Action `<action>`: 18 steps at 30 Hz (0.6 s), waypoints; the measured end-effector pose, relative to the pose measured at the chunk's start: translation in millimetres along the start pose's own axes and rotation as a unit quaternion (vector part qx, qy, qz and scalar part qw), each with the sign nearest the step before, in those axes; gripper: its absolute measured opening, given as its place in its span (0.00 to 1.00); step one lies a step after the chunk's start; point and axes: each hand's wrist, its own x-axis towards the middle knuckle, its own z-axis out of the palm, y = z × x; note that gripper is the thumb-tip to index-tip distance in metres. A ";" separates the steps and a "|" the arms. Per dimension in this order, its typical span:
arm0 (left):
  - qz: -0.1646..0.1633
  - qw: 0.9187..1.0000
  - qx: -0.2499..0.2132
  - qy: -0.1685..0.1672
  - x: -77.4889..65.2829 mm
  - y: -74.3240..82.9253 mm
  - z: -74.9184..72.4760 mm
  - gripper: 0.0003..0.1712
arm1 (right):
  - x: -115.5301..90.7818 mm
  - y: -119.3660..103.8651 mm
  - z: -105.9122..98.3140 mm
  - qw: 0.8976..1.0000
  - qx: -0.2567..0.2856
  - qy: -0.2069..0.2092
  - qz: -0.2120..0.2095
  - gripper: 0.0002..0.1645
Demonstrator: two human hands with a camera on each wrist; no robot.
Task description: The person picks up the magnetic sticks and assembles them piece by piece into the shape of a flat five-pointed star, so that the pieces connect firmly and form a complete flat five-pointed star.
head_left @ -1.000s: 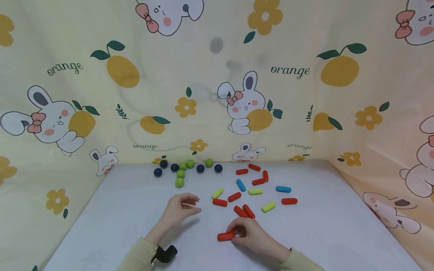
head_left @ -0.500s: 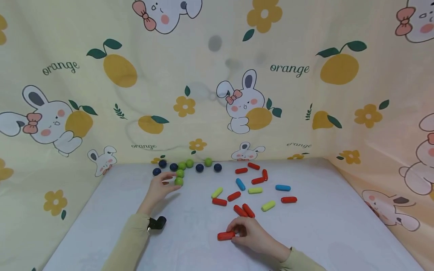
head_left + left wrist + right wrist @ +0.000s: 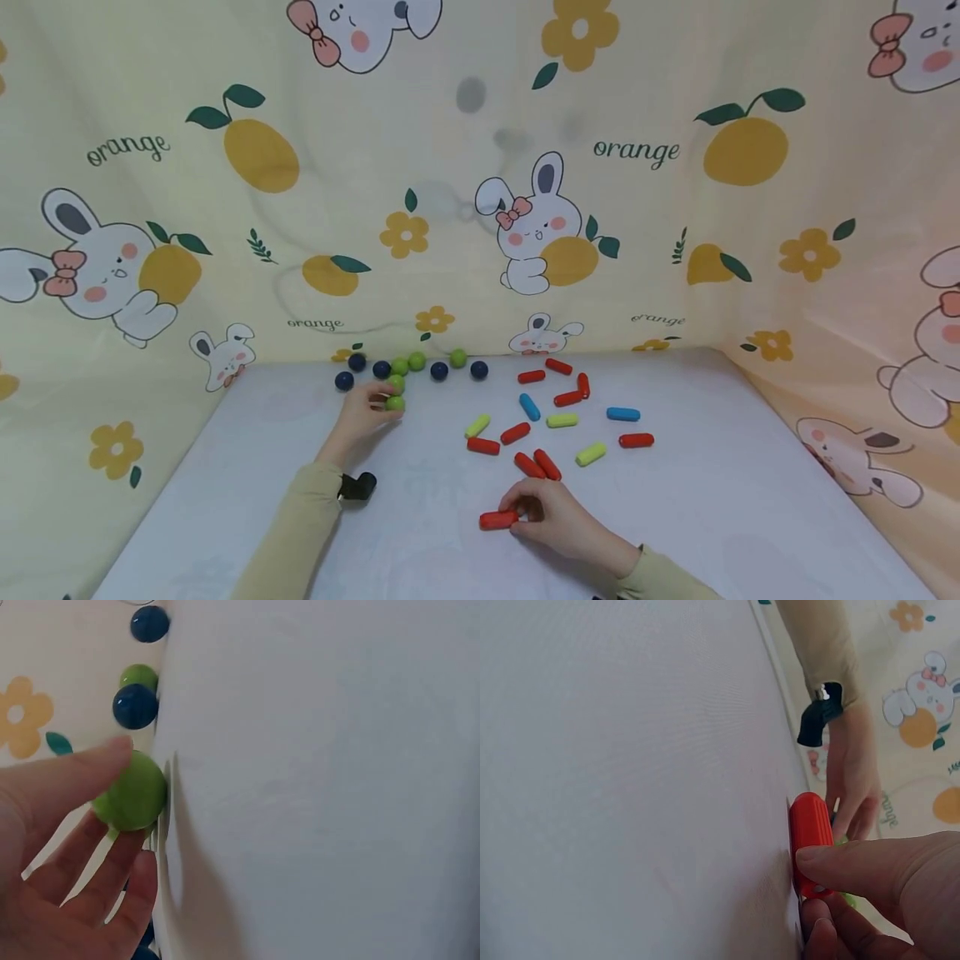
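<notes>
My left hand [image 3: 363, 417] has its thumb and fingers around the nearest green ball [image 3: 133, 792], low at the white table top. Another green ball [image 3: 396, 383] sits just behind it. In the left wrist view, the thumb lies across one side of the held ball and the fingers bend at the other. My right hand [image 3: 553, 518] pinches one end of a red ribbed stick with rounded ends [image 3: 495, 521], which lies level close over the table. The right wrist view shows the thumb on this stick [image 3: 810, 825] and fingers under its near end.
Several dark blue balls [image 3: 438, 372] and more green balls [image 3: 458, 358] line the back of the table [image 3: 712, 500]. Right of centre lie more red sticks [image 3: 636, 440], yellow-green sticks [image 3: 591, 454] and blue sticks [image 3: 623, 413]. A printed curtain [image 3: 420, 167] hangs behind.
My left hand has moved back and left from the middle of the table to the green balls and taken hold of the nearest one. The right hand keeps its place with the red stick.
</notes>
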 end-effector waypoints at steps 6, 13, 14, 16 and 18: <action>0.004 1.000 0.026 0.001 -3.2 2.2 5.6 0.19 | 1.0 0.7 -1.6 1.000 -0.002 -0.001 -0.005 0.14; -0.025 0.999 -0.021 -0.031 -22.4 9.2 9.5 0.19 | 1.9 2.6 -3.7 1.000 0.005 0.001 -0.001 0.13; -0.027 0.998 -0.035 -0.038 -26.1 10.0 10.4 0.20 | 1.8 2.6 -3.7 1.000 0.008 0.001 -0.001 0.13; -0.033 0.996 -0.058 -0.054 -33.3 12.6 13.0 0.20 | 1.3 2.7 -3.7 1.000 0.011 0.000 -0.003 0.13; -0.040 0.994 -0.076 -0.073 -40.9 16.8 16.3 0.21 | 0.7 3.2 -3.7 1.000 0.012 0.001 -0.004 0.13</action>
